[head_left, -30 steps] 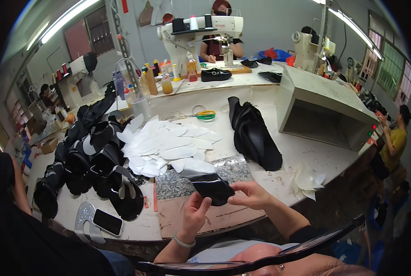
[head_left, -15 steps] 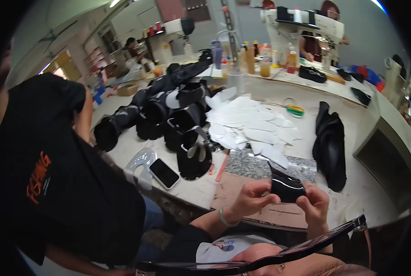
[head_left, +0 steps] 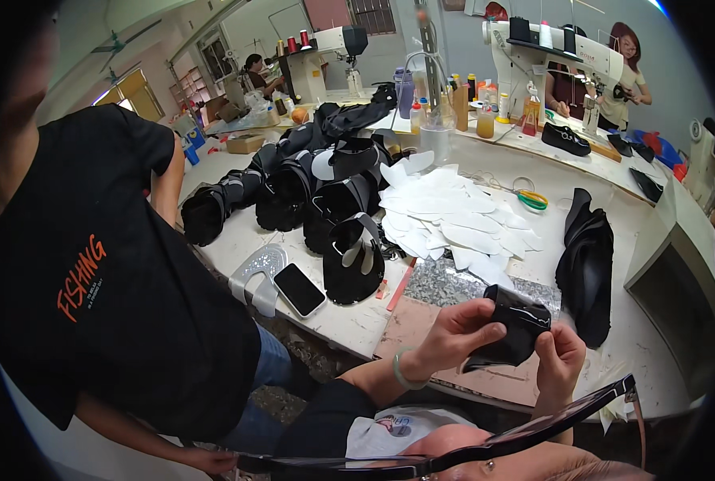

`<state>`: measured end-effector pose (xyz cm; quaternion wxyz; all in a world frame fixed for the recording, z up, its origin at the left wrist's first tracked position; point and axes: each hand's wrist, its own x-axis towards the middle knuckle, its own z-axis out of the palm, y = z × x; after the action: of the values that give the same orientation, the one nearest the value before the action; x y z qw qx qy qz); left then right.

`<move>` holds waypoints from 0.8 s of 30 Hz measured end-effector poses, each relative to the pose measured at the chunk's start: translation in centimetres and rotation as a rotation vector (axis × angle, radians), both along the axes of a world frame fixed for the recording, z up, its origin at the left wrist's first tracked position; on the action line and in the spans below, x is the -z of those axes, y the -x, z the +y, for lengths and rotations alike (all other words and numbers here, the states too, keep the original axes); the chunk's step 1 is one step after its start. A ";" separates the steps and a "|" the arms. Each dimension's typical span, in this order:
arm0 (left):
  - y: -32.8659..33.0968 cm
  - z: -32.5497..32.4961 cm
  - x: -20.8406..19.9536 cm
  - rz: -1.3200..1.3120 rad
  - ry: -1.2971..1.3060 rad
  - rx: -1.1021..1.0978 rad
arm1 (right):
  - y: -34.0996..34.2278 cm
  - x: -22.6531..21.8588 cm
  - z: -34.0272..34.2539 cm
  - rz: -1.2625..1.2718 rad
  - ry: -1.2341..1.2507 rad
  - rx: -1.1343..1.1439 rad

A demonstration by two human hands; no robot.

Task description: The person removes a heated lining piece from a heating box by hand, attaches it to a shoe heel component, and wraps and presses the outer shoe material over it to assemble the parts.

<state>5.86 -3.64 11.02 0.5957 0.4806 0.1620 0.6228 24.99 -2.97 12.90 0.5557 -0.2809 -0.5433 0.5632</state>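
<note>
Between my two hands is a black shoe upper piece (head_left: 517,333), glossy along its top edge and curved round on itself. My left hand (head_left: 453,337), with a pale bangle on the wrist, pinches its left side between thumb and fingers. The fingers of my right hand (head_left: 561,354) are closed on its lower right edge. I hold it above the near edge of the bench, over a pinkish board (head_left: 421,325) and a speckled stone slab (head_left: 437,284). Just beyond lies a loose heap of white cut-out pieces (head_left: 453,212).
Black shoe uppers (head_left: 285,192) stand in rows to the left, near a phone (head_left: 300,289) and a clear plastic piece (head_left: 257,272). Scissors (head_left: 532,199) and a stack of black pieces (head_left: 588,272) lie right. A person in a black shirt (head_left: 117,272) stands close at left; sewing machines (head_left: 557,52) are behind.
The black upper piece has been turned and tilted in my hands, so more of its lower part shows. Both hands keep hold of it. The view has shifted slightly.
</note>
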 end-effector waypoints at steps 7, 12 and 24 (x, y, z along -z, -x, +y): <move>-0.5 0.1 -0.6 -0.078 0.236 0.087 | 1.7 0.9 0.7 0.042 -0.084 0.174; -1.2 -0.2 1.2 0.240 0.094 0.020 | 0.5 1.8 1.1 0.123 -0.057 0.246; -0.4 0.7 2.6 0.225 0.215 0.069 | -0.1 3.3 1.6 -0.285 -0.036 0.062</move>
<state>6.24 -2.89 8.46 0.6431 0.4860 0.2769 0.5230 25.06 -1.38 9.56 0.4948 -0.3647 -0.6179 0.4902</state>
